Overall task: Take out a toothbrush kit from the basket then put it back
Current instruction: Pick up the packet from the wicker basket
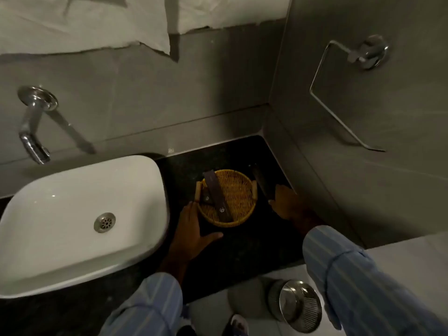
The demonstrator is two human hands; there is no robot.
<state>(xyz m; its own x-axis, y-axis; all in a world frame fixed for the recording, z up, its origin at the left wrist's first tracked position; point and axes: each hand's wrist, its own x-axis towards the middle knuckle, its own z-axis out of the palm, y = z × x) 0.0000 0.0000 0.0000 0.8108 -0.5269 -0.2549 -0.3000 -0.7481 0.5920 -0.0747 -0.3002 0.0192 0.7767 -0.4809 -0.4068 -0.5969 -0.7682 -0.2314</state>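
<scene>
Two dark boxes lie in the yellow basket [226, 198]; a third, the toothbrush kit [261, 184], sits outside at its 3 o'clock, grasped by the right hand [287, 203]. At 8 o'clock the left hand [191, 232], fingers released, touches the rim.

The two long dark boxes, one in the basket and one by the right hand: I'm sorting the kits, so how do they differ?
The box in the basket leans on the basket rim, untouched; the box outside lies on the black counter under the right hand. Both look long, dark and narrow.
</scene>
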